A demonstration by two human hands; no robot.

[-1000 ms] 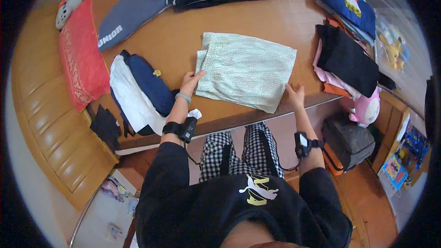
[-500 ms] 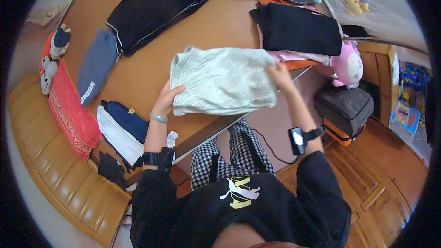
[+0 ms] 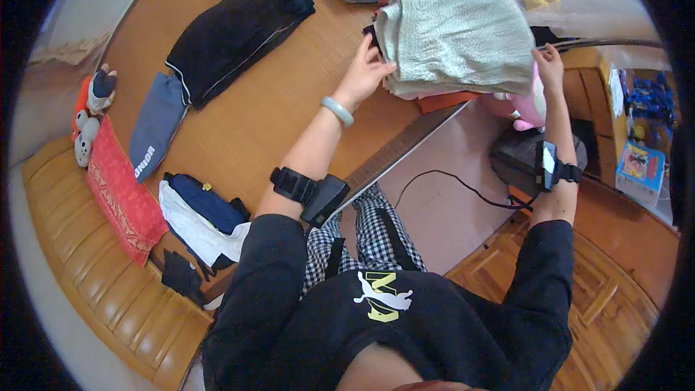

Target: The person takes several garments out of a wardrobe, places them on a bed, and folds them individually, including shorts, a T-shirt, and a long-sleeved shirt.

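Both hands (image 3: 365, 72) gripping folded garment (image 3: 460, 36) edges, table (image 3: 275, 108)

— Where am I looking from?

— From the one view I have, the head camera: worn on the person's head, facing steeply down over their own chest and lap, so the forearms rise from the lower edge.

— How near to the wooden table (image 3: 275, 108)?

— Near: the table fills the upper left of the picture, its front edge running just above the knees. Beyond the table's right end I see floor.

— Any distortion?

— Heavy fisheye; the table's straight edge bends toward the dark rim.
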